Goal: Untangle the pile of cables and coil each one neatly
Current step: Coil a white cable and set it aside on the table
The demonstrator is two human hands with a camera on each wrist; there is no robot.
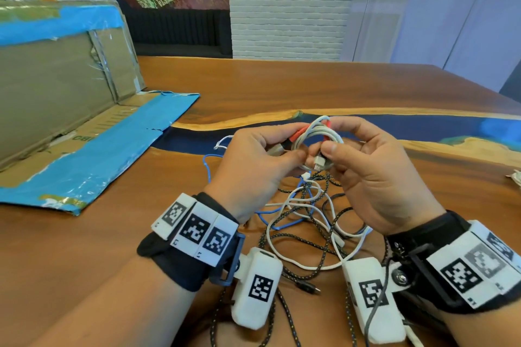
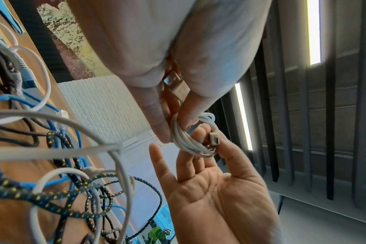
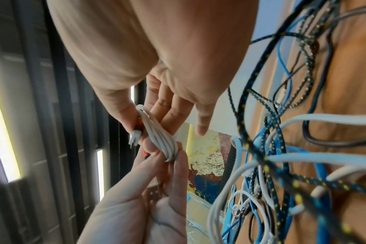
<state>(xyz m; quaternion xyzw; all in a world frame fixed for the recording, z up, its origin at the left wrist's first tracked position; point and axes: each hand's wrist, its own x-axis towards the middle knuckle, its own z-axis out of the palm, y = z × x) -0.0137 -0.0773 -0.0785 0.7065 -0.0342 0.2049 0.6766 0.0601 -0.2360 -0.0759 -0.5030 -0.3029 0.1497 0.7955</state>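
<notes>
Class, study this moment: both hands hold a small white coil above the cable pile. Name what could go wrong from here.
1. The white coil is held only by fingertips of the left hand and right hand; its loose plug end is untucked, so the loops may spring open.
2. If dropped, it would likely land in the tangled pile directly below and snag again.
3. The blue cable and braided cable remain interwoven; tugging could tighten knots.

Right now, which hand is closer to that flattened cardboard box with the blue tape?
Left. The left hand is beside the cardboard box; the right hand is farther away, beyond the white cable coil.
</notes>
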